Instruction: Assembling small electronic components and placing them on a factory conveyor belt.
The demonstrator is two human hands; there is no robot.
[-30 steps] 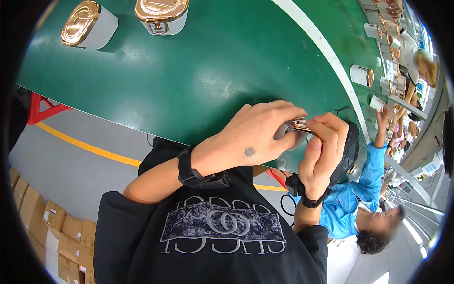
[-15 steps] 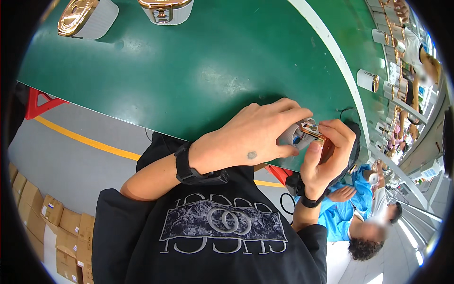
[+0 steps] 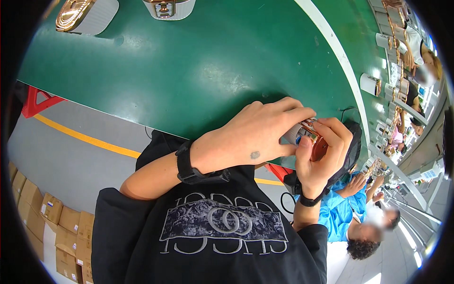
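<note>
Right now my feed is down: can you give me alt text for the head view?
Both hands hold one small white and rose-gold device over the near edge of a green conveyor belt: the left hand grips it from above, the right hand cups it from below. Two similar white and gold units sit at the belt's far side.

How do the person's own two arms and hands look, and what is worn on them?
Both forearms are bare below short black sleeves. The left hand has a small dark mark on its back and a black watch at the wrist. The right hand has a thin black wristband.

Small device [image 3: 309, 137] seemingly deeper between hands
</note>
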